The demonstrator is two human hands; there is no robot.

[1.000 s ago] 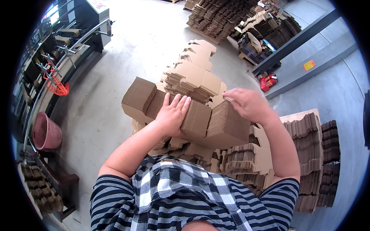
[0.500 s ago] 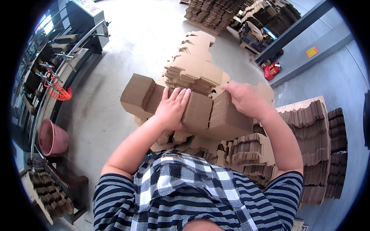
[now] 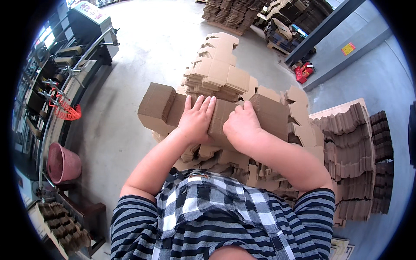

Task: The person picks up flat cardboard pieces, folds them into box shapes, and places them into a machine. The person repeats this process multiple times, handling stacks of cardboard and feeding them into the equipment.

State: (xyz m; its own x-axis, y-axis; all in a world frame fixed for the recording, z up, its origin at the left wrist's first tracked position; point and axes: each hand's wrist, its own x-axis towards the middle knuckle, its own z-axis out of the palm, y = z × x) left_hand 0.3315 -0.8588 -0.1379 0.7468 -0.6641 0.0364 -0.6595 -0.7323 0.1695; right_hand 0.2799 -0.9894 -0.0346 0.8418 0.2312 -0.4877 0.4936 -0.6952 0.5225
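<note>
Head view: resting left hand [image 3: 196, 123] flat, with fingers parted, on brown cardboard bundle [image 3: 222, 113] at centre; bearing on it at three o'clock with curled right hand [image 3: 242, 126], cannot tell whether clamped; near pale cardboard stack [image 3: 219, 71] at twelve.

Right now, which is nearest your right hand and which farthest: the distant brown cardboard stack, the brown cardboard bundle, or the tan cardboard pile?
In the head view, from the right hand:
1. Brown cardboard bundle: touching, right under the fingers.
2. Tan cardboard pile: just beyond the bundle, ahead.
3. Distant brown cardboard stack: farthest, across the floor near the top edge.
</note>
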